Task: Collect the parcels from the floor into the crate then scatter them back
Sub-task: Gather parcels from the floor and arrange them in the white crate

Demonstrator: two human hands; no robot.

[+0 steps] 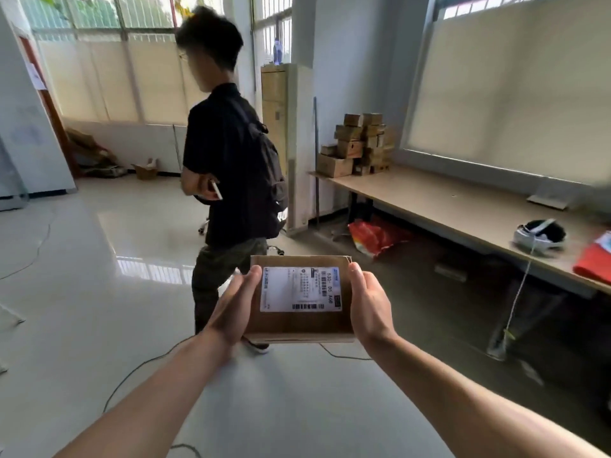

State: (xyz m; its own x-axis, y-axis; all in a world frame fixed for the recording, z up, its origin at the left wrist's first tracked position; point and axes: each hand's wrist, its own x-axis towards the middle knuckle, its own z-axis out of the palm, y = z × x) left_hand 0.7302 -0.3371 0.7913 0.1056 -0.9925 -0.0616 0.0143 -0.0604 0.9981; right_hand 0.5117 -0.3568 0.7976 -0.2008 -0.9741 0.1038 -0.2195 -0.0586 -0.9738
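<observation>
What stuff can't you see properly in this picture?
Head view:
- The label on the parcel: print too small and blurry to read fully.
- Fingers of the left hand and right hand: hidden under the parcel.
- The crate: nowhere in the frame.
- The stacked boxes on the table: blurred, cannot count.

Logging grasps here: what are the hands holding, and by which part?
The left hand and right hand grip a flat brown white-labelled cardboard parcel by its opposite side edges.
</observation>
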